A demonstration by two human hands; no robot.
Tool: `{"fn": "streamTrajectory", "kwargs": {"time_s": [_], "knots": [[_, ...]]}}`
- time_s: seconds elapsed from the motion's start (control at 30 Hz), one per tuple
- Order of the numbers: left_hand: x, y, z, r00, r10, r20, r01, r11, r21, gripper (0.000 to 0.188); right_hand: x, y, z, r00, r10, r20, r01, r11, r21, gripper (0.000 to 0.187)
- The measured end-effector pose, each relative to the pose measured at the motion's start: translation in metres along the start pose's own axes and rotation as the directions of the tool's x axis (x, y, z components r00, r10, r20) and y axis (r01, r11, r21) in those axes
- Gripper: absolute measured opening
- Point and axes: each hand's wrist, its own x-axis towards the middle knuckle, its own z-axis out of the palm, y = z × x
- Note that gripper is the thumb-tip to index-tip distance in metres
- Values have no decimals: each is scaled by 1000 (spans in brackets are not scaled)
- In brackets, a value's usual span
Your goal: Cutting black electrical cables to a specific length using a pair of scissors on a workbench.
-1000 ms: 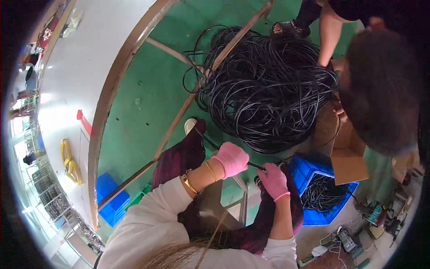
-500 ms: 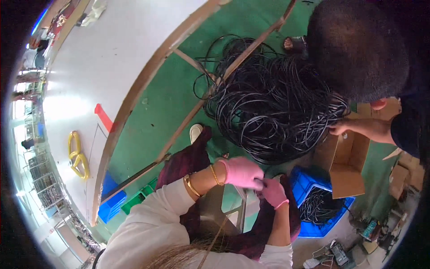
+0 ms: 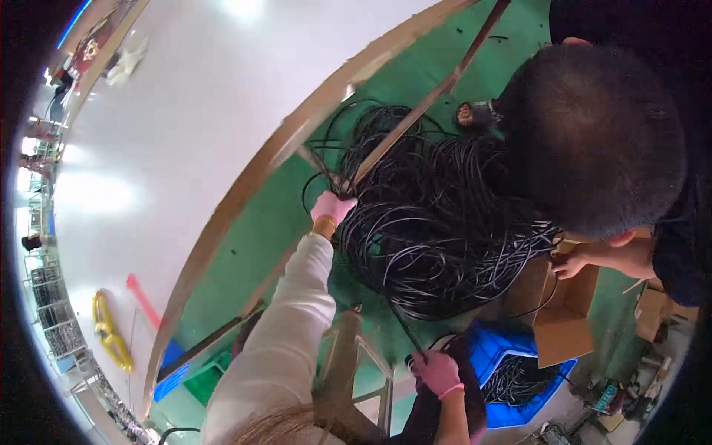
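Observation:
A large tangled heap of black cable (image 3: 437,222) lies on the green floor in front of me. My left hand (image 3: 334,208), in a pink glove, reaches out to the heap's left edge beside the table frame, its fingers closed around black cable there. Lower down, near my knee, my right hand (image 3: 439,373) wears a pink glove too and grips a length of black cable that runs up toward the heap. At the heap's right side another person's hand (image 3: 569,265) holds a black cable above an open cardboard box (image 3: 560,345).
A blue crate (image 3: 512,415) holding black cables stands right of my leg. On the left spreads a white tabletop (image 3: 193,111) with yellow coiled bundles (image 3: 110,334); its wooden frame bar (image 3: 415,111) crosses above the heap. The other person's head (image 3: 593,133) leans in close at the right.
My hands were together over my lap; now they are apart. The left has stretched forward to the heap, the right has moved lower, and a cable shows between it and the heap.

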Motion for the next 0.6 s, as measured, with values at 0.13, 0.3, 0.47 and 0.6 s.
{"fn": "streamTrajectory", "kwargs": {"time_s": [0.13, 0.3, 0.47, 0.6], "knots": [[12, -4, 33, 957, 152, -249, -62, 940, 336, 37, 1, -4, -2, 1000, -20, 10, 20, 999, -32, 40], [-40, -7, 36, 867, 350, -354, -287, 932, 220, 19, 2, -1, -5, 999, -32, -29, 29, 993, -115, 43], [-195, -4, 67, 757, 653, 40, -652, 758, -34, 17, 4, 14, -4, 1000, 13, -15, -12, 999, 49, 43], [-287, -34, 83, 494, 784, 375, -830, 554, -64, 14, 8, 39, 3, 969, -15, -245, 46, 992, 121, 42]]}}
